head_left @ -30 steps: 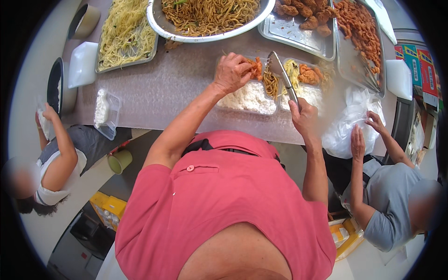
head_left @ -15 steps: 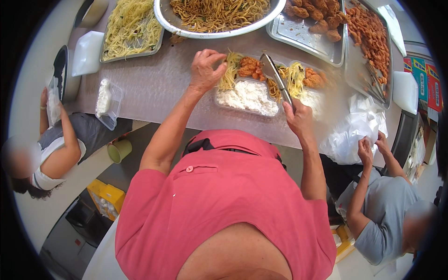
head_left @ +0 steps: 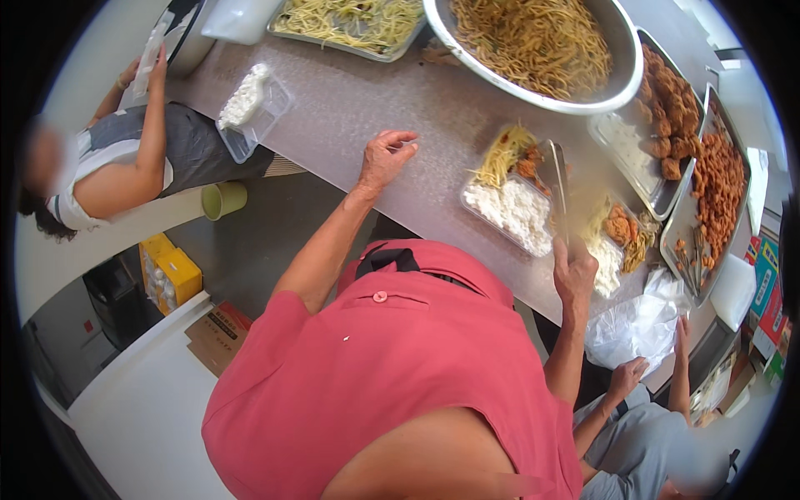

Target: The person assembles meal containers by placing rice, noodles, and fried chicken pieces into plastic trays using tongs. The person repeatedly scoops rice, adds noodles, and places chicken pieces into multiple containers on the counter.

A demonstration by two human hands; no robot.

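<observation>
My right hand (head_left: 575, 268) is closed around metal tongs (head_left: 560, 179), whose broad end hangs over the right side of a clear meal box (head_left: 473, 206). That box holds white rice (head_left: 510, 208), pale yellow shreds (head_left: 505, 157) and orange fried pieces, partly covered by the tongs. My left hand (head_left: 388, 158) hovers above the table left of the box, fingers stretched and holding nothing. Just right of the tongs stands a second meal box with rice (head_left: 606, 260), fried chicken (head_left: 618, 227) and noodles, partly blurred.
A big metal bowl of brown noodles (head_left: 533, 50) stands beyond the boxes. A tray of yellow shreds (head_left: 350, 25) is at far left, fried chicken trays (head_left: 718, 183) at right. A rice box (head_left: 246, 98) sits near the left co-worker (head_left: 117, 162). Another co-worker handles plastic bags (head_left: 635, 332).
The view has swung, so the table's things appear shifted right and tilted. My left hand has left the meal box's side and is farther from it. My right hand still grips the tongs.
</observation>
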